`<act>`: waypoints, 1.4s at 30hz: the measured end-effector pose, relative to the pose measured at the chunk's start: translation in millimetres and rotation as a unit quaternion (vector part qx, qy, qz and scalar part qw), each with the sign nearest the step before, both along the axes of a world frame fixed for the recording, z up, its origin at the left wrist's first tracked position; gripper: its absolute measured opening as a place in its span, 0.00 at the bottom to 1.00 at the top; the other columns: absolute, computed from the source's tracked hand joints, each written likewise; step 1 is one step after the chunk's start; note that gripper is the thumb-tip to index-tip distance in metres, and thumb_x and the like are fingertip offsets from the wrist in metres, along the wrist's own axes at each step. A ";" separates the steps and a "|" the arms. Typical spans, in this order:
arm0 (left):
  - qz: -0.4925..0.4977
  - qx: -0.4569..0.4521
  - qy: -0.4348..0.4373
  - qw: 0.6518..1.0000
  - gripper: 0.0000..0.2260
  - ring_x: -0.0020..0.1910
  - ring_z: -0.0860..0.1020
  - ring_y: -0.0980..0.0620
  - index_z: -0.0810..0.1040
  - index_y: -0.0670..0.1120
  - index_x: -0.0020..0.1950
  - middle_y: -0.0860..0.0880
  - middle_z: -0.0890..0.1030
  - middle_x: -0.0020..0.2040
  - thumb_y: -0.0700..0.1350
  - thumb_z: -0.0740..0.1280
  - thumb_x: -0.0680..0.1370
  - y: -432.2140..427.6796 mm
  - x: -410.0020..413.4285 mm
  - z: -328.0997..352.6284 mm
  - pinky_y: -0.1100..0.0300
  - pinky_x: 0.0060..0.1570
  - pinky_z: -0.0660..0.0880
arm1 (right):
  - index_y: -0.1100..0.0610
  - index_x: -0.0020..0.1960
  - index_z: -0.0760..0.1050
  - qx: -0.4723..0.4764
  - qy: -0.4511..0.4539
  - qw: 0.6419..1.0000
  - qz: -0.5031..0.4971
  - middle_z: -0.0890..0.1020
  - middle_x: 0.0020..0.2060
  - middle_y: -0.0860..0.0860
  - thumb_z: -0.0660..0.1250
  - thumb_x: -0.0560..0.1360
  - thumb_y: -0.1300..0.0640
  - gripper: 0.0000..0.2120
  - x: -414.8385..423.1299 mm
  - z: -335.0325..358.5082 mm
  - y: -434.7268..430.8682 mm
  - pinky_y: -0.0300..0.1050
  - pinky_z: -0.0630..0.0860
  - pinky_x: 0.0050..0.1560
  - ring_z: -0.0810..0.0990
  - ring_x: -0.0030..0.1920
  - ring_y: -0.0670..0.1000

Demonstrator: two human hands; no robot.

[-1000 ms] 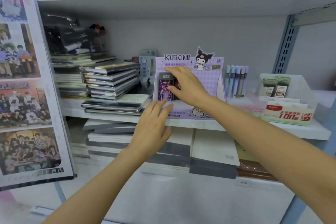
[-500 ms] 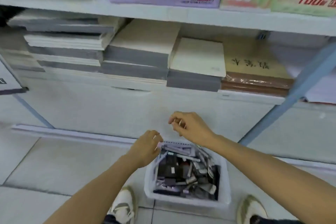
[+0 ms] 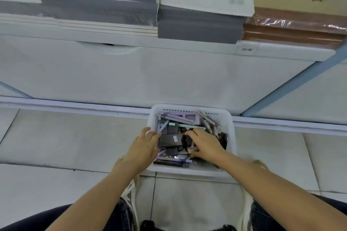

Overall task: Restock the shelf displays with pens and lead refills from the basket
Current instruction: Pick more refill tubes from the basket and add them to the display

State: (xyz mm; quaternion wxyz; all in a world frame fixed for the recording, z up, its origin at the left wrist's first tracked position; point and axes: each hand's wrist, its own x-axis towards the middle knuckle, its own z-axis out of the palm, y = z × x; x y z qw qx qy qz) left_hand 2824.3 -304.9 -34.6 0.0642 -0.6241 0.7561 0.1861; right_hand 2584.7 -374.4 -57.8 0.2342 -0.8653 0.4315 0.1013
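**Both hands reach into the stock basket [image 3: 232,129], which stands on the floor below the shelf [image 3: 169,44] of stacked notebooks [image 3: 197,22].**

The displays to be filled lie above the frame, so we judge that a long lift follows. A handful taken from so tangled a pile may shed pieces on the way, and a tug could tip the light basket. The left hand [image 3: 142,148], its fingers nearly straight, touches one end of a black lead refill case [image 3: 169,139] and holds nothing we can see. The right hand [image 3: 204,146] curls into the pile at the other end, and we cannot tell whether it has hold of anything, since its fingertips are buried. The pens [image 3: 180,119] cross one another. The labels are too blurred to read.
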 end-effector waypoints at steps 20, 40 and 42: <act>-0.086 0.168 0.137 0.972 0.14 0.51 0.74 0.52 0.78 0.48 0.56 0.51 0.75 0.52 0.50 0.73 0.73 -3.6 -46.8 -15.6 0.61 0.51 0.70 | 0.49 0.52 0.78 0.153 -0.212 0.956 -0.137 0.78 0.50 0.42 0.74 0.72 0.52 0.10 -49.1 31.6 -22.4 0.34 0.77 0.45 0.79 0.44 0.41; 0.138 0.128 0.313 0.931 0.06 0.41 0.83 0.50 0.68 0.47 0.56 0.47 0.84 0.42 0.48 0.59 0.82 -18.2 -57.2 5.4 0.51 0.47 0.80 | 0.55 0.58 0.78 0.277 -0.079 0.923 -0.255 0.81 0.47 0.48 0.77 0.67 0.59 0.20 -64.2 37.6 -8.6 0.39 0.75 0.49 0.79 0.46 0.45; 0.188 0.151 0.373 0.896 0.09 0.41 0.83 0.50 0.68 0.47 0.58 0.47 0.83 0.44 0.49 0.62 0.81 -22.8 -61.8 8.9 0.52 0.47 0.80 | 0.56 0.53 0.80 0.297 -0.156 0.897 -0.289 0.84 0.43 0.49 0.75 0.69 0.64 0.14 -67.9 49.6 -23.2 0.41 0.77 0.49 0.82 0.44 0.47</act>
